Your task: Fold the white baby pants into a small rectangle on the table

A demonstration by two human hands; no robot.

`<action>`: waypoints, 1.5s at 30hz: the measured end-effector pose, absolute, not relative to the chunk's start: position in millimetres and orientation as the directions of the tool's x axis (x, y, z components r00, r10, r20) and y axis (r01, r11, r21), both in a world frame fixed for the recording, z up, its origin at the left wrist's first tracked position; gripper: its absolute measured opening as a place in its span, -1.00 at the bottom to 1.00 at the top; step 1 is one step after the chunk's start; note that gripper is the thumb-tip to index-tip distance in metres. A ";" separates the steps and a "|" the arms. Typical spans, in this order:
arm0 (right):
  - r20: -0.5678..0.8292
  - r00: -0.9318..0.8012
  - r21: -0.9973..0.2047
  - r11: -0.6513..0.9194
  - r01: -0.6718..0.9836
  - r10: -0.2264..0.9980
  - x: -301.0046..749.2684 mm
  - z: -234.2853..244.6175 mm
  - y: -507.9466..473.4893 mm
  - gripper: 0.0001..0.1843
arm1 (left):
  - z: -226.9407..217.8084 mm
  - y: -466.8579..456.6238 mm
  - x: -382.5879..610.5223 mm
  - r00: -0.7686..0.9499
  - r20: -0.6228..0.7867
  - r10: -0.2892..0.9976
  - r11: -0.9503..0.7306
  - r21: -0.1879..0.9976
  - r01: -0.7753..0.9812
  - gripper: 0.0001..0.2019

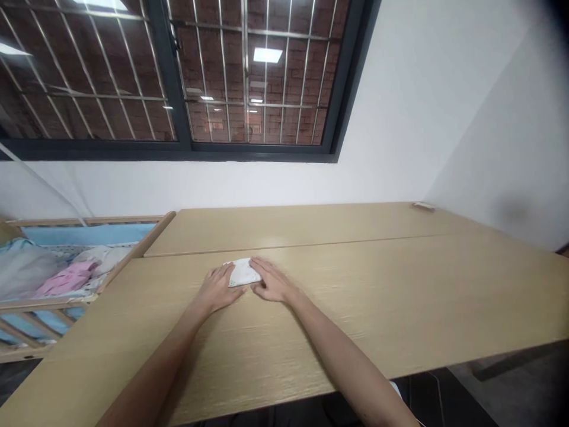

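Note:
A small white folded cloth (243, 273) with faint green marks lies flat on the wooden table (377, 296). At its left end rests my left hand (217, 289), palm down, fingers stretched over the edge and thumb pointing right below the cloth. My right hand (271, 281) lies over the right end, its fingers extended onto the fabric and its thumb apart, near the front edge. Both hands touch the cloth without wrapping round it. The parts of the cloth under my fingers are hidden.
Left of the table stands a wooden crib (137, 249) with blue lining, holding a pink cloth (69, 279) and pale bedding. A small flat object (423, 206) lies at the table's back right. Behind are a white wall (386, 148) and a barred window (258, 151).

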State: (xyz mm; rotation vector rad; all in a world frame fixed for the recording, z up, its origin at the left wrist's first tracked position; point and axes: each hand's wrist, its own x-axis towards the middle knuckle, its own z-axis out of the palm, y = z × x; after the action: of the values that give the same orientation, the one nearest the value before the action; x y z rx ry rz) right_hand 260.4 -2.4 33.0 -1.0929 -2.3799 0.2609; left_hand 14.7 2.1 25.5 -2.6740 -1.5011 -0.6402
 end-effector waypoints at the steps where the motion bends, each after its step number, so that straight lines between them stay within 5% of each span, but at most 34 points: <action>1: 0.367 -0.532 -0.388 0.645 0.658 0.763 260.3 31.3 0.5 -0.16 | 25.2 2.9 16.4 0.440 0.352 0.826 -0.527 0.204 0.825 -0.30; 12: 0.474 -0.341 -0.613 0.582 0.534 0.812 253.6 24.5 16.4 -0.49 | 43.0 0.6 22.6 0.338 0.410 0.847 -0.482 0.326 0.813 -0.70; 17: 0.403 -0.045 -0.877 0.400 0.264 0.914 246.0 34.1 16.5 -0.63 | 54.8 -14.2 27.6 0.191 0.432 0.881 -0.438 0.593 0.676 -0.73; 22: 0.345 0.072 -0.931 0.332 0.152 0.936 243.2 33.3 17.4 -0.45 | 55.6 -26.8 33.6 0.151 0.228 0.962 -0.271 0.876 0.398 -0.50; 25: 0.344 0.111 -0.928 0.320 0.192 0.932 241.6 31.1 18.0 -0.38 | 52.0 -30.1 32.4 0.189 0.186 0.964 -0.257 0.826 0.501 -0.41; 33: 0.329 -0.056 -0.855 0.323 0.407 0.943 230.7 25.8 44.2 -0.56 | 49.1 -38.7 32.8 0.157 0.084 0.984 -0.178 0.420 0.890 -0.54; 37: 0.409 -0.150 -0.711 0.417 0.567 0.900 228.4 40.1 43.7 -0.60 | 51.1 -45.8 37.4 0.215 0.251 0.944 -0.277 0.245 0.929 -0.61; 41: 0.434 -0.523 -0.471 0.680 0.562 0.734 226.2 75.4 20.7 -0.49 | 41.6 -63.8 56.2 0.410 0.437 0.800 -0.542 0.235 0.807 -0.54; 45: 0.234 -0.780 -0.495 0.762 0.419 0.581 217.2 94.9 -3.1 -0.46 | 25.4 -82.3 76.4 0.468 0.362 0.806 -0.572 0.272 0.774 -0.50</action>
State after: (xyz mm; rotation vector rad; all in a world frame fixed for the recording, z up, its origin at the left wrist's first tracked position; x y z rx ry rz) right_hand 217.2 -3.1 94.9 -0.7639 -2.5821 0.5979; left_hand 76.4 -82.3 25.4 -2.7505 -1.4829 -0.7389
